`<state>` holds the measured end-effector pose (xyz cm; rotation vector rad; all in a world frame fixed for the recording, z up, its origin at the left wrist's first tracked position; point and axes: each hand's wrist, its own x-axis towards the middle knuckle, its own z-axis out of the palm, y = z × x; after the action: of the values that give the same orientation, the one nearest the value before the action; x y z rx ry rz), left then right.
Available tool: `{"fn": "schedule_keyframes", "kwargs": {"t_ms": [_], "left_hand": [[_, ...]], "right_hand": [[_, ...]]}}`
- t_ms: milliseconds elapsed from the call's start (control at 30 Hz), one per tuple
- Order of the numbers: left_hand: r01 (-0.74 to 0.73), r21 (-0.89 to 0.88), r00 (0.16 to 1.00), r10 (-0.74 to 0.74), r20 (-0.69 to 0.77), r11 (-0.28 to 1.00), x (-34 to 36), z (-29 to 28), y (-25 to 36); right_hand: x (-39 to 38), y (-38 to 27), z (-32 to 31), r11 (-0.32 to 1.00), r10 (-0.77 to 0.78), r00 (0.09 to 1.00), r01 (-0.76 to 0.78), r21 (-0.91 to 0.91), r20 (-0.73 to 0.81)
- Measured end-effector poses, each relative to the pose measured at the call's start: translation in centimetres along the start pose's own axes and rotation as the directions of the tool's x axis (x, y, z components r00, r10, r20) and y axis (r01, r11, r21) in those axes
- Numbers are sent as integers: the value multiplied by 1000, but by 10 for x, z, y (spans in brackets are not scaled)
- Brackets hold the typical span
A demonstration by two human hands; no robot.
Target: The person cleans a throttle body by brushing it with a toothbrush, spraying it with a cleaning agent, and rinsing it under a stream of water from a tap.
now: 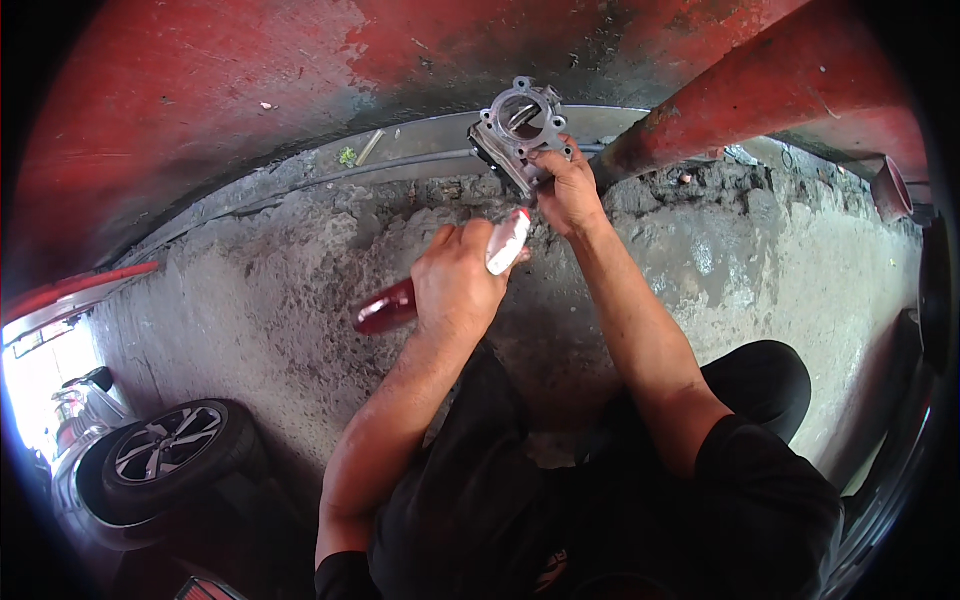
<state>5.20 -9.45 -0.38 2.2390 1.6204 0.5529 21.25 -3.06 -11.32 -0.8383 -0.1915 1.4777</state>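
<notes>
My left hand [458, 270] grips a spray bottle with a dark red body [382, 307] and a white trigger head [508, 240] with a red tip, angled up toward a metal throttle body [492, 140]. My right hand [570, 190] holds that grey part from below and the right, thumb on its flange, raised in front of the red panel above. The part has a round bore with a plate inside and bolt lugs around it.
A red panel [250, 70] and slanted red post [730, 95] are above a rough concrete floor [270, 300]. A grey pipe [390, 163] runs along the base. At lower left lie wheels [168, 450]; a red funnel-like piece [890, 190] is at right.
</notes>
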Motion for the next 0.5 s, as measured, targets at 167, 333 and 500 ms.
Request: {"fn": "schedule_keyframes", "kwargs": {"t_ms": [167,333,500], "left_hand": [[182,-240,967,-218,-132,954,12,-11,-1],[421,-555,899,-411,151,718,9,-39,1],[405,-796,913,-251,323,449,35,-83,3]], "right_hand": [[10,-7,-12,994,95,994,-98,48,53],[12,-20,4,926,252,948,-294,237,194],[34,-1,-20,788,151,754,-482,383,640]]}}
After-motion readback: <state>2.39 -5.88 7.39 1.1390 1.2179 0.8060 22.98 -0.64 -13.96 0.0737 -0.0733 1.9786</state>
